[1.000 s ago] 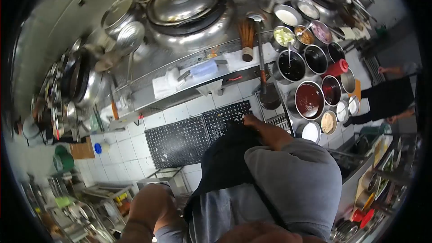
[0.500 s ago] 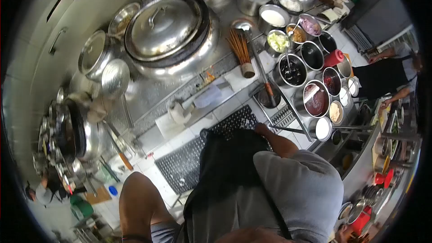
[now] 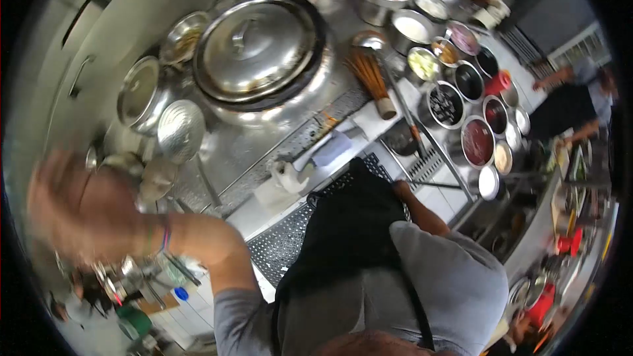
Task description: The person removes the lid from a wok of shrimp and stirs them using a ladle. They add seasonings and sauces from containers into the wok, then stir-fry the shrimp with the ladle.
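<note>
Fingers (image 3: 56, 188) blurred, left hand (image 3: 92, 216) raised, grip unclear

Grey top (image 3: 455, 270), plain, soft creases near the right shoulder; 2 short sleeves (image 3: 239, 322), same grey, forearms (image 3: 426, 211) bare. Black apron (image 3: 349, 224) over it, upper part looking greyer, 1 narrow dark strap (image 3: 417, 296) on the right side. Thin wristband (image 3: 165, 238) on left wrist, bluish and reddish. Left hand (image 3: 86, 209) motion-blurred, details unreadable.

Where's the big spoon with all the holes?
In the head view, the holey spoon is left of centre, between the big domed lid and the person's blurred left hand.
</note>
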### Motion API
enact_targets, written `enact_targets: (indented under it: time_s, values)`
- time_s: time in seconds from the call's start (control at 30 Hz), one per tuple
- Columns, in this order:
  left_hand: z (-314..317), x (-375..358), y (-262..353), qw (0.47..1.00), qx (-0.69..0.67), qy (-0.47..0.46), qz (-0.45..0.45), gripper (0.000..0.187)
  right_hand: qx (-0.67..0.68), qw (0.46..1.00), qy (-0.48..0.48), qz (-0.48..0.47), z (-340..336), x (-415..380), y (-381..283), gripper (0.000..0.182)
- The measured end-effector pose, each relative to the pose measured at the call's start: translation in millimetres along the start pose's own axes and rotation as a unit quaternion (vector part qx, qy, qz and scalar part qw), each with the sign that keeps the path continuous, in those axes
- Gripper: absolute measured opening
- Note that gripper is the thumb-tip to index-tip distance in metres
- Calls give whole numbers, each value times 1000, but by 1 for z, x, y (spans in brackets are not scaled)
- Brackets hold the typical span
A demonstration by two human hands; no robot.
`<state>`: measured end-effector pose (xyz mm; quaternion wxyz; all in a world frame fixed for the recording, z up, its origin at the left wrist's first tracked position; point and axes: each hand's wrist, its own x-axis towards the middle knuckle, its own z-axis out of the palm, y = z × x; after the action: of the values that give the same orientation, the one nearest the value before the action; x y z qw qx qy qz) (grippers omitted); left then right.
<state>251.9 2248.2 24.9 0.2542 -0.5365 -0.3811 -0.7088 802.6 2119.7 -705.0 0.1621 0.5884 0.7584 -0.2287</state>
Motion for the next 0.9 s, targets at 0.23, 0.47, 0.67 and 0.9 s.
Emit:
enact_targets:
  time_s: [0.23,0.47,0.67,0.9]
  values:
    - [230,-169,-172,794,254,-537,-129,31,198,977,-67,37,-35,-3,12,20]
    - [309,-247,-232,749,351,-542,-150,22,207,970,-131,-11,-89,48,19,19]
    - [292,-203,-226,794,267,-448,-313,24,170,971,-161,-43,-122,83,10,18]
    - [142,-107,-218,846,314,-319,-289,27,142,970,-183,-71,-136,93,-14,17]
